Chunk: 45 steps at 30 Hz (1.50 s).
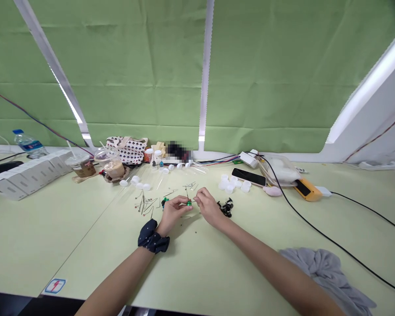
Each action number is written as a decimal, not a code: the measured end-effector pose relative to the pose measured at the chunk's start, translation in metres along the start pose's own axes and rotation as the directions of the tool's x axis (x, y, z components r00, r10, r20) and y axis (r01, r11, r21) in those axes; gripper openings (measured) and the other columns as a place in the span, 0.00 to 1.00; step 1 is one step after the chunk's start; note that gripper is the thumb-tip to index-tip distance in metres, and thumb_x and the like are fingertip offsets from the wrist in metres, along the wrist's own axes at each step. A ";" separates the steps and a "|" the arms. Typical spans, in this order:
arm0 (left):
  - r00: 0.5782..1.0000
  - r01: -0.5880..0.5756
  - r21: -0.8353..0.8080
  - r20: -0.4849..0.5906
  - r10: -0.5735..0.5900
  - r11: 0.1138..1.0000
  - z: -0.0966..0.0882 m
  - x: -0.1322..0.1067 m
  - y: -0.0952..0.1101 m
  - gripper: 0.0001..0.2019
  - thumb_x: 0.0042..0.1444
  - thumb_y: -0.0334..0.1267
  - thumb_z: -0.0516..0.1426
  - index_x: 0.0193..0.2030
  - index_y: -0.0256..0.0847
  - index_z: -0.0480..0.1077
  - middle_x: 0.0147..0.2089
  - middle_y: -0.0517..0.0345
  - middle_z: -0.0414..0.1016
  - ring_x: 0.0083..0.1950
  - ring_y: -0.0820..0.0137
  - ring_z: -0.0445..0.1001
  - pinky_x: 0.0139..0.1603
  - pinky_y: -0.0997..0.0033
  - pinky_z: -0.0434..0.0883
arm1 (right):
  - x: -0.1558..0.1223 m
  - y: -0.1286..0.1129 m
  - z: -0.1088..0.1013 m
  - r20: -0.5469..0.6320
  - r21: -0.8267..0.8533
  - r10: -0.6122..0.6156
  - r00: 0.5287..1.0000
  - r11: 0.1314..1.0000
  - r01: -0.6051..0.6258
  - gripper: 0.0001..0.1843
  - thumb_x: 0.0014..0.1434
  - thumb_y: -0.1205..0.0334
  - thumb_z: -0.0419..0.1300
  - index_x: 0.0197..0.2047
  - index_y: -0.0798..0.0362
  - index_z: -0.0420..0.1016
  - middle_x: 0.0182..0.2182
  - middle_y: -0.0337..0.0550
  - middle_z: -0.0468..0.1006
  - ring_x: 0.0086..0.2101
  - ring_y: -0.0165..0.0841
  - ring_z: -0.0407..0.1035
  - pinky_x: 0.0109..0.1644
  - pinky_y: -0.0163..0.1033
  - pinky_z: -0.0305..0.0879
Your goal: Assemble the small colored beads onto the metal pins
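My left hand [174, 211], with a dark dotted scrunchie [153, 237] on its wrist, pinches a small shiny green part [188, 203]. A thin metal pin [187, 192] stands up from about that part. Close by on the right, my right hand [209, 207] is closed in a pinch on a thin metal rod [194, 201] that points at the green part; whether it touches cannot be made out. Left of the hands lie several thin metal pins [145, 203] and small dark and green pieces [164, 202]. Several black knob-like parts [227, 207] lie beside my right hand.
White caps [229, 188], a phone [249, 177] and a yellow meter [307, 189] are at right. A black cable [303, 215] crosses the table. Drink cups [113, 169], clear tubes [156, 177] and white boxes [29, 175] stand behind and left. Grey cloth [322, 267] lies near my right forearm.
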State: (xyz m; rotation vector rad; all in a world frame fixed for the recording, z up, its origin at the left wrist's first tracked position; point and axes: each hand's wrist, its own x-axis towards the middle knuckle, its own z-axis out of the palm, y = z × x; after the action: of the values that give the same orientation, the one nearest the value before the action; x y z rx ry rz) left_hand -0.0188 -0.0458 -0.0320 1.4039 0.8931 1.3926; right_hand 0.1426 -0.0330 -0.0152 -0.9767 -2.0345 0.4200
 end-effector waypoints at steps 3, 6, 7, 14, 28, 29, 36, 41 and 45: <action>1.000 0.009 0.008 -0.002 -0.009 1.000 0.000 0.000 0.000 0.10 0.40 0.36 0.65 0.30 0.36 0.73 0.36 0.53 0.73 0.40 0.67 0.71 0.41 0.66 0.70 | -0.001 0.002 0.003 0.053 0.065 -0.008 0.999 0.998 0.005 0.12 0.63 0.67 0.41 0.29 0.52 0.59 0.30 0.41 0.62 0.30 0.31 0.61 0.35 0.37 0.61; 1.000 0.014 0.008 -0.014 -0.014 1.000 -0.001 0.000 0.000 0.09 0.40 0.36 0.65 0.30 0.36 0.73 0.35 0.54 0.73 0.39 0.68 0.71 0.41 0.67 0.69 | -0.002 0.004 0.005 0.070 0.095 -0.031 0.997 0.995 0.025 0.07 0.62 0.67 0.42 0.35 0.52 0.59 0.34 0.42 0.63 0.33 0.32 0.61 0.38 0.38 0.62; 1.000 0.014 0.006 -0.019 -0.014 1.000 -0.001 0.001 0.001 0.09 0.40 0.36 0.65 0.30 0.36 0.73 0.36 0.54 0.73 0.39 0.67 0.71 0.41 0.67 0.69 | -0.002 0.004 0.005 0.066 0.102 -0.043 0.997 0.994 0.036 0.06 0.62 0.67 0.43 0.36 0.52 0.59 0.36 0.43 0.63 0.35 0.32 0.61 0.40 0.39 0.62; 1.000 0.010 -0.011 -0.003 -0.010 1.000 0.003 -0.002 0.002 0.10 0.39 0.35 0.66 0.30 0.36 0.73 0.37 0.53 0.73 0.40 0.66 0.71 0.41 0.66 0.70 | -0.005 0.001 0.004 -0.021 -0.022 -0.059 0.998 0.998 0.059 0.09 0.62 0.68 0.44 0.33 0.53 0.61 0.45 0.50 0.60 0.35 0.32 0.62 0.39 0.40 0.62; 1.000 0.006 -0.020 -0.025 -0.007 1.000 0.003 -0.001 0.000 0.10 0.39 0.35 0.66 0.30 0.36 0.73 0.36 0.53 0.73 0.39 0.67 0.71 0.41 0.67 0.70 | -0.003 0.002 0.005 0.023 0.105 -0.052 0.998 0.993 0.049 0.07 0.61 0.69 0.43 0.35 0.51 0.59 0.34 0.43 0.61 0.34 0.32 0.60 0.40 0.39 0.62; 1.000 0.004 -0.014 -0.025 -0.004 1.000 0.002 -0.001 0.000 0.10 0.39 0.35 0.66 0.30 0.37 0.74 0.36 0.53 0.73 0.39 0.67 0.71 0.41 0.67 0.69 | -0.003 0.001 0.005 0.024 0.119 -0.065 0.998 0.991 0.062 0.06 0.61 0.70 0.43 0.36 0.52 0.58 0.36 0.44 0.61 0.36 0.33 0.60 0.41 0.39 0.62; 1.000 0.002 -0.008 -0.016 -0.002 1.000 0.003 -0.002 -0.001 0.10 0.39 0.35 0.66 0.30 0.36 0.74 0.36 0.52 0.73 0.40 0.66 0.71 0.39 0.67 0.70 | -0.004 0.000 0.002 -0.024 0.012 -0.069 0.997 0.998 0.069 0.08 0.61 0.70 0.44 0.34 0.52 0.62 0.42 0.48 0.61 0.36 0.33 0.62 0.40 0.39 0.61; 1.000 -0.015 0.008 -0.005 0.015 1.000 0.004 -0.003 -0.002 0.10 0.39 0.36 0.66 0.30 0.37 0.74 0.35 0.53 0.72 0.39 0.66 0.71 0.38 0.67 0.70 | -0.005 0.001 0.000 -0.056 -0.223 -0.096 0.994 0.972 0.081 0.08 0.60 0.67 0.49 0.31 0.53 0.68 0.38 0.46 0.67 0.35 0.34 0.62 0.39 0.39 0.57; 0.999 -0.034 0.029 -0.013 0.035 0.999 0.003 -0.002 -0.005 0.09 0.41 0.35 0.65 0.30 0.37 0.73 0.35 0.54 0.72 0.38 0.68 0.71 0.38 0.67 0.71 | -0.005 0.004 0.000 -0.049 -0.163 -0.015 0.999 0.987 0.006 0.10 0.61 0.62 0.52 0.31 0.51 0.72 0.33 0.42 0.69 0.29 0.30 0.63 0.33 0.35 0.57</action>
State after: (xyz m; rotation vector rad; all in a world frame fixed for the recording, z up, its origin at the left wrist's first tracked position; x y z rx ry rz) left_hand -0.0156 -0.0462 -0.0373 1.4394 0.9051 1.4220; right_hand 0.1459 -0.0346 -0.0202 -1.0629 -2.0516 0.2239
